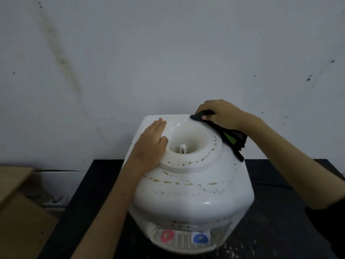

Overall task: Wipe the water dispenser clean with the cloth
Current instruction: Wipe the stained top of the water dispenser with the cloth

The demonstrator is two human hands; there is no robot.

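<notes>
White water dispenser (192,184) stained, right hand (222,114) gripping cloth (225,133)

A single head-worn, wide-angle view looks forward and steeply down from close above the water dispenser (188,176), whose top fills the lower middle. Both forearms enter from the bottom corners. The dark tabletop (280,212) runs beneath, and the wall (168,53) behind fills the upper half, its lines bowed by the lens.
</notes>
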